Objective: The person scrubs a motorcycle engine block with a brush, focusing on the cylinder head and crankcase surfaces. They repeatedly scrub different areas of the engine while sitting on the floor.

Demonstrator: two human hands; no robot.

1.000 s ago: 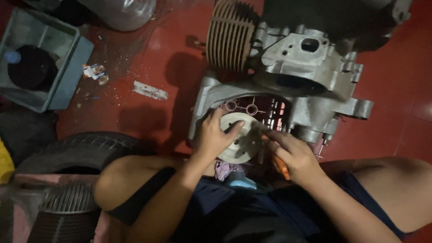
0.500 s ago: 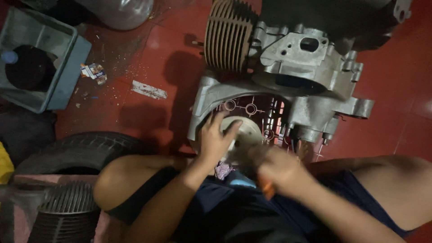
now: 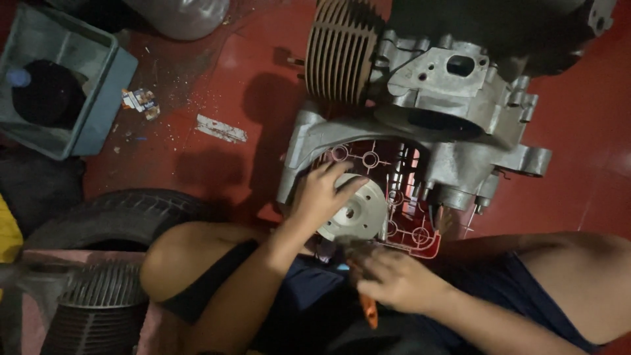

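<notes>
Left hand spread flat on round metal disc seated in open engine case on red floor. Right hand just below disc, grip closed around orange-handled tool. Tyre beside left arm.

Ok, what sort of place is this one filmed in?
Most likely a small motorcycle or scooter repair workshop, with work done on the red floor. A stripped engine with a finned cylinder lies there, a tyre sits beside the person, and the left hand rests on a round metal disc.
</notes>
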